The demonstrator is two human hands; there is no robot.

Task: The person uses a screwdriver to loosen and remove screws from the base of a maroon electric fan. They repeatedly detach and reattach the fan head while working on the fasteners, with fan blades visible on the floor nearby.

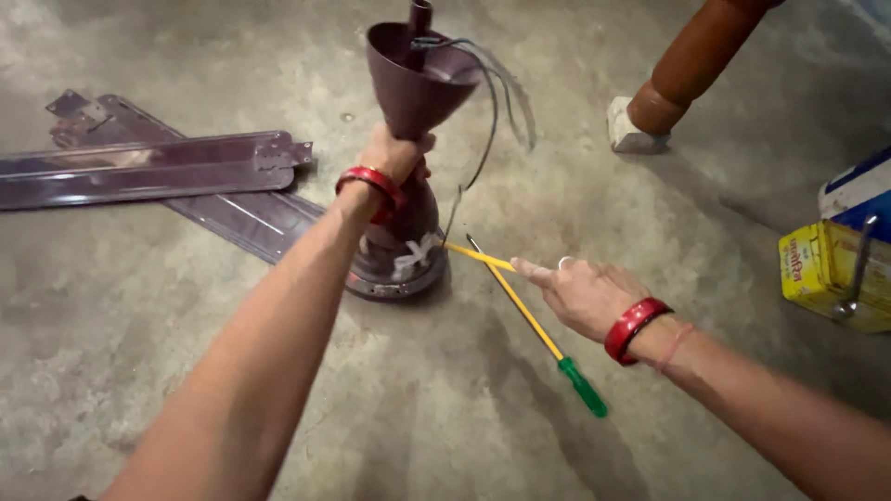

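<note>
Here the maroon fan motor [401,223] is stood upright mid-floor [445,408], gripped at its neck by the left hand [394,153]. A yellow wire [478,257] is pinched by the right hand [580,295]. Blades [158,167] are already detached, laid toward the floor's left edge; a green-handled screwdriver [548,339] lies unused.

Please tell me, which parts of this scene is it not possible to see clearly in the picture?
- Fan motor body, head view: its middle is hidden by the left hand.
- Down rod: its top is cut off by the upper edge.
- Yellow tin: cut off by the right edge.
- Right hand: whether its fingers touch the yellow wire or the screwdriver cannot be told.
- Fan blades: the far ends leave the left edge.
</note>
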